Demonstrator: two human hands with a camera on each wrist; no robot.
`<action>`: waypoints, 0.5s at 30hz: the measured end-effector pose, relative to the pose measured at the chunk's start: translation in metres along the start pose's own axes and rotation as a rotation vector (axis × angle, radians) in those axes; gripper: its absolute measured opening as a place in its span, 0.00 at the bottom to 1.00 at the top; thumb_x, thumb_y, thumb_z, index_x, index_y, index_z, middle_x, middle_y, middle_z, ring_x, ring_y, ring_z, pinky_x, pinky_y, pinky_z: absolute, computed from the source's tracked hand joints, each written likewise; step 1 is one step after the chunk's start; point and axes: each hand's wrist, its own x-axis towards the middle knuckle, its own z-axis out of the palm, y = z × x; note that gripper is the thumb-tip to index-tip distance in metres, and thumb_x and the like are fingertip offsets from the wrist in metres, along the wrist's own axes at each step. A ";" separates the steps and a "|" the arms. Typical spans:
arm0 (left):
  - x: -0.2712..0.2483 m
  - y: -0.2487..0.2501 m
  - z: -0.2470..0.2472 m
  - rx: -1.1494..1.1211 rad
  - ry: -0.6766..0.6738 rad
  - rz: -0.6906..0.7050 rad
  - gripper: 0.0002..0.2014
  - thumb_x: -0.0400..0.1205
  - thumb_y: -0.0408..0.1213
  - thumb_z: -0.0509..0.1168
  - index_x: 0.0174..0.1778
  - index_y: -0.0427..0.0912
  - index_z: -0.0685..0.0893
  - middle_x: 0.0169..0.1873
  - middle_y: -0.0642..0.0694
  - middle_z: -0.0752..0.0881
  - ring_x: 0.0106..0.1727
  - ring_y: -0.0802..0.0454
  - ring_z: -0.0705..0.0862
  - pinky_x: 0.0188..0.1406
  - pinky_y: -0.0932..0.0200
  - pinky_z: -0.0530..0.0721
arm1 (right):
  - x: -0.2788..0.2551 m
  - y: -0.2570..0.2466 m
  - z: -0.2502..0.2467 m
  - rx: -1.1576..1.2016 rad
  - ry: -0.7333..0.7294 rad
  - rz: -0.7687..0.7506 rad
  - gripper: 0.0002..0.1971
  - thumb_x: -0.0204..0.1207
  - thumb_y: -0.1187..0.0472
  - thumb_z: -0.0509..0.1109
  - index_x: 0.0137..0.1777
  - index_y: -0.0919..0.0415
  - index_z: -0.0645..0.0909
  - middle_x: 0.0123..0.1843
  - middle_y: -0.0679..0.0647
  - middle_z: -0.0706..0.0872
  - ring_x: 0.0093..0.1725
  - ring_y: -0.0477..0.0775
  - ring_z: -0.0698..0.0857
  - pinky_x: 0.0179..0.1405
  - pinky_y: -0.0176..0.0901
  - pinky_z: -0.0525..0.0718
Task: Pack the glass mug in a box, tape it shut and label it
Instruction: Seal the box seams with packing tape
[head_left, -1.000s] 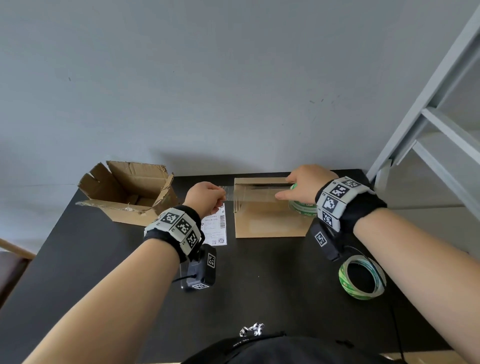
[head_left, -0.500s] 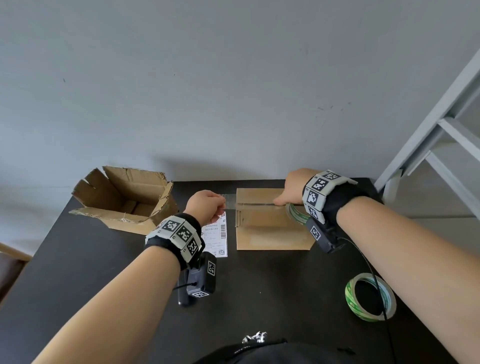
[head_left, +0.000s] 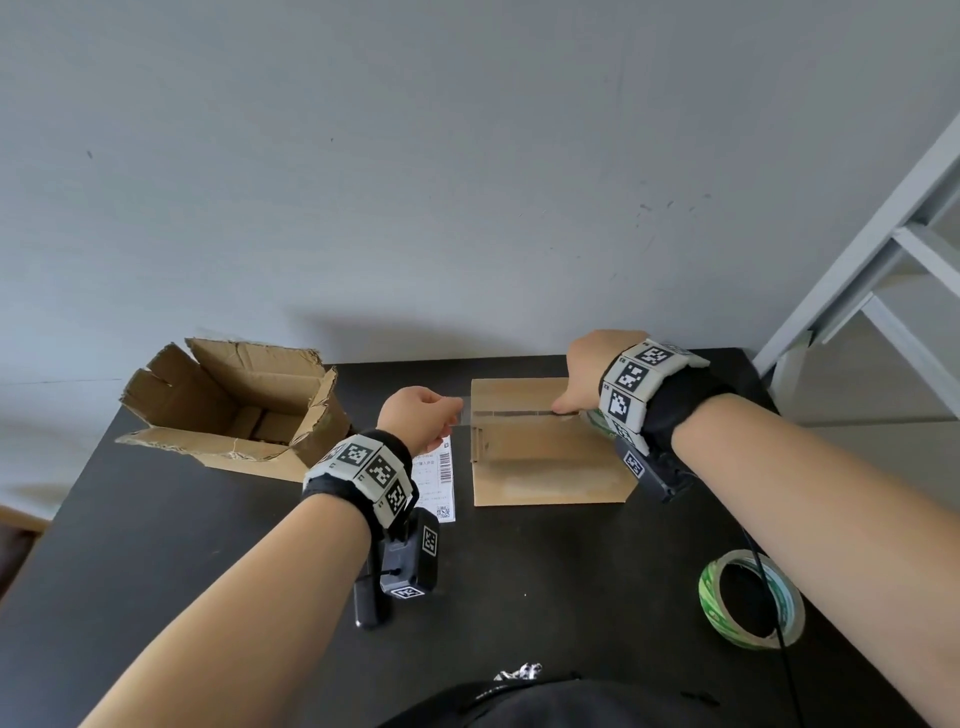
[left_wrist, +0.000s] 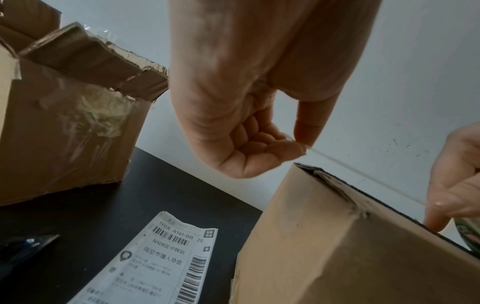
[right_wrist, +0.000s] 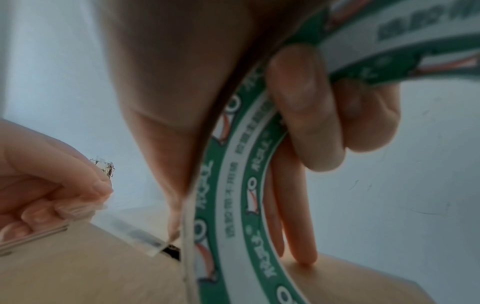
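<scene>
From the head camera, the closed box (head_left: 545, 447) sits at twelve o'clock on the black table (head_left: 545, 571); the left hand (head_left: 415, 418) pinches the free end of a clear tape strip (head_left: 511, 414) stretched over the seam, and the right hand (head_left: 587, 374) grips the tape roll (head_left: 597, 421). The left wrist view shows thumb and forefinger (left_wrist: 285, 144) pressed together on film that looks thin, sticky and easily twisted, so best kept taut by its end. The right wrist view shows fingers (right_wrist: 303, 115) curled through the roll's stiff core. The mug isn't visible, presumably boxed and fragile.
</scene>
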 end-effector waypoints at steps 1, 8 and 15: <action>0.001 -0.001 0.000 0.013 0.002 0.006 0.09 0.82 0.38 0.64 0.37 0.39 0.81 0.27 0.47 0.79 0.26 0.55 0.75 0.27 0.66 0.77 | 0.000 -0.001 0.001 -0.008 0.000 0.001 0.19 0.66 0.43 0.72 0.27 0.56 0.74 0.26 0.49 0.78 0.26 0.50 0.77 0.26 0.35 0.70; 0.008 -0.010 0.004 0.086 0.001 0.027 0.10 0.83 0.41 0.64 0.39 0.39 0.82 0.28 0.48 0.80 0.27 0.56 0.76 0.27 0.65 0.75 | -0.001 -0.009 0.008 -0.083 0.059 0.015 0.15 0.70 0.49 0.70 0.27 0.55 0.73 0.26 0.47 0.76 0.24 0.47 0.74 0.23 0.33 0.64; 0.008 -0.017 0.013 0.123 0.033 0.078 0.15 0.83 0.42 0.62 0.31 0.42 0.80 0.28 0.49 0.82 0.31 0.54 0.78 0.45 0.53 0.85 | -0.001 -0.012 0.007 -0.105 0.042 0.034 0.17 0.71 0.47 0.70 0.28 0.55 0.73 0.27 0.47 0.76 0.24 0.46 0.74 0.22 0.34 0.64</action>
